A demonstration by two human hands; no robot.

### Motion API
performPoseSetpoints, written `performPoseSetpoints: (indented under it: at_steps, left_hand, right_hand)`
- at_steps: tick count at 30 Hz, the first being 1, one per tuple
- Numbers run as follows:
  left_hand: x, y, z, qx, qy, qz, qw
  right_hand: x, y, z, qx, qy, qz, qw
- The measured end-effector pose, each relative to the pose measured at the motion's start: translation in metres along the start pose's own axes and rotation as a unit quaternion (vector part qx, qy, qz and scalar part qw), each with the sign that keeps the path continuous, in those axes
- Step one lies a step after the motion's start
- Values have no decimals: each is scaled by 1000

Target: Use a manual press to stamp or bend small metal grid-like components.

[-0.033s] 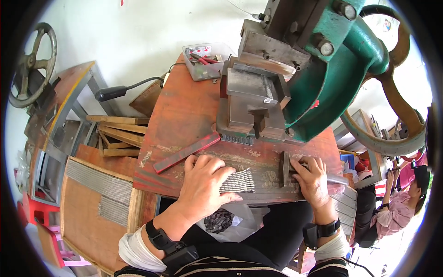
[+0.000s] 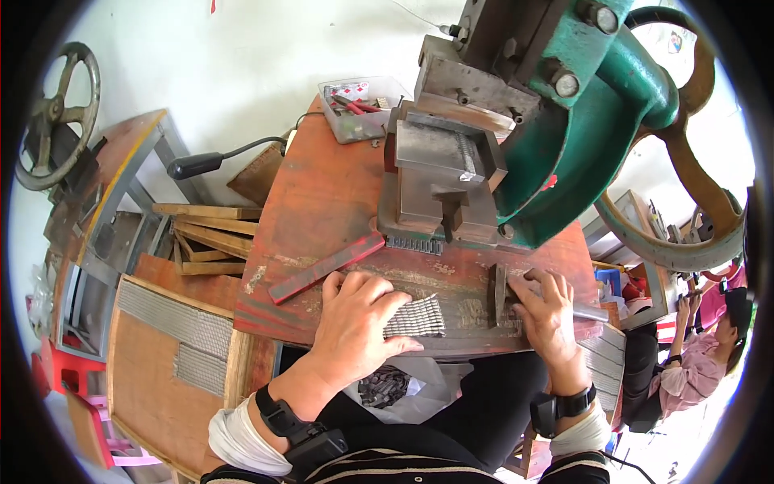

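Note:
My left hand (image 2: 355, 323) lies on the table's near side, with curled fingers and thumb around the left part of a pack of narrow grey metal strips (image 2: 419, 317); the rest of the pack shows. My right hand (image 2: 551, 315) is over the handle (image 2: 592, 313) of what looks like a hammer, its dark head (image 2: 496, 297) just left of the fingertips. Those fingers are bent and apart, and the palm hides part of the handle. Beyond the hands stands a green press (image 2: 556, 177) with a steel die (image 2: 439, 194). A short toothed metal strip (image 2: 414, 244) lies against the die's front.
A red bar (image 2: 326, 268) lies left of the die on the red-brown table (image 2: 314, 194). A plastic box of tools (image 2: 367, 125) stands behind. At left is a wooden tray (image 2: 145, 387) with strips. A bag of dark pieces (image 2: 387, 387) hangs below. Another person (image 2: 693, 363) is at right.
My right hand's fingers have lifted and spread slightly beside the hammer head. My left hand and the strips have stayed in place.

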State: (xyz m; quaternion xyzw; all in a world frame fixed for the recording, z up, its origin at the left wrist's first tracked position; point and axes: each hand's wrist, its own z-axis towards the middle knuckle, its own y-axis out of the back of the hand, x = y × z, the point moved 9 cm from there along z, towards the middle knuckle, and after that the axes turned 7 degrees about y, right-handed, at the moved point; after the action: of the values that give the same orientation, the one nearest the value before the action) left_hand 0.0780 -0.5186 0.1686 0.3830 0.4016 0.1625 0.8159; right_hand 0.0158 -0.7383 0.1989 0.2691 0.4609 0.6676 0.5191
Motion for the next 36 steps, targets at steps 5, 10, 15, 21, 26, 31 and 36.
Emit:
performPoseSetpoints:
  at_steps: [5,10,15,21,26,31,36]
  left_hand:
    - [3,-5,-1,6,-2,15,1000]
    - [3,-3,2,14,-11,1,1000]
    - [8,4,0,24,-35,-56,998]
    - [21,7,4,49,97,-281,953]
    - [15,-12,10,174,220,-525,804]
    - [5,-12,6,200,238,-546,778]
    - [7,-17,9,225,238,-529,783]
  right_hand:
    - [71,10,42,-8,97,273,957]
    - [83,-33,52,46,110,363,924]
    - [77,-38,52,36,99,376,920]
    - [65,-28,58,22,42,468,882]
    - [47,-30,50,101,-136,607,777]
    - [47,-21,46,121,-153,613,766]
    - [45,-21,46,114,-155,610,768]
